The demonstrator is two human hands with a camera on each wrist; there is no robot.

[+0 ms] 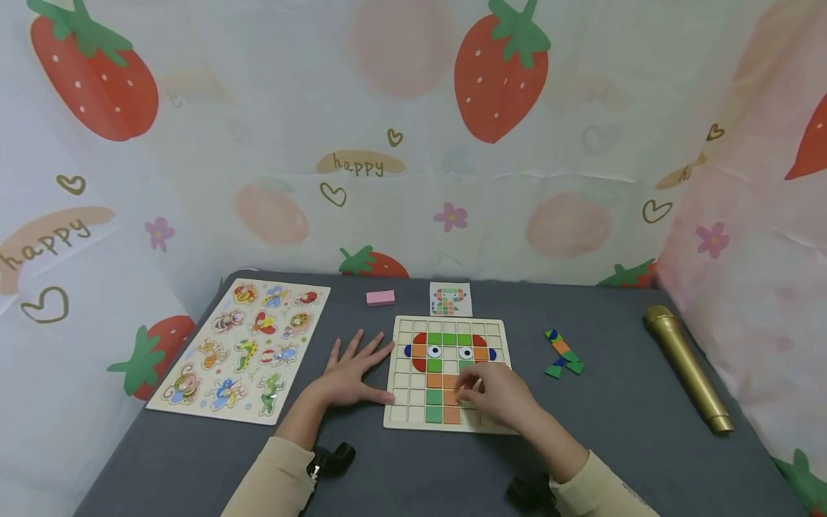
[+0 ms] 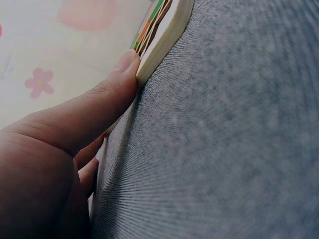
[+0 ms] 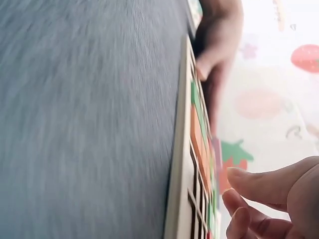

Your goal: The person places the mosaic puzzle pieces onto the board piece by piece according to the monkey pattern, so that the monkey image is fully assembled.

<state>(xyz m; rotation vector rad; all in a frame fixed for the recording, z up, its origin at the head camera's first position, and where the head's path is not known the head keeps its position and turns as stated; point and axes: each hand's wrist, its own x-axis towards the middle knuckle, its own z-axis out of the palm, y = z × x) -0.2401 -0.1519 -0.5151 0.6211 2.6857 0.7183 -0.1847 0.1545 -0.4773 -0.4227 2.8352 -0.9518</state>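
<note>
A square wooden grid board (image 1: 403, 414) lies on the table, with coloured tiles forming a figure with two round eyes. My left hand (image 1: 349, 378) rests at its left side, fingers spread, thumb touching the board's edge in the left wrist view. Over the lower right part of the board is my right hand (image 1: 497, 393), its fingers loosely bent near the orange tiles (image 1: 451, 416). In the right wrist view the thumb (image 3: 259, 185) and fingertips are slightly apart, with no tile showing between them. This hand hides several grid cells.
Loose green, orange and blue tiles (image 1: 559, 347) lie right of the board. Behind it are a small pattern card (image 1: 451, 310) and a pink block (image 1: 380, 298). An insect picture board (image 1: 213, 359) sits at left, a gold microphone-like cylinder (image 1: 691, 373) at far right.
</note>
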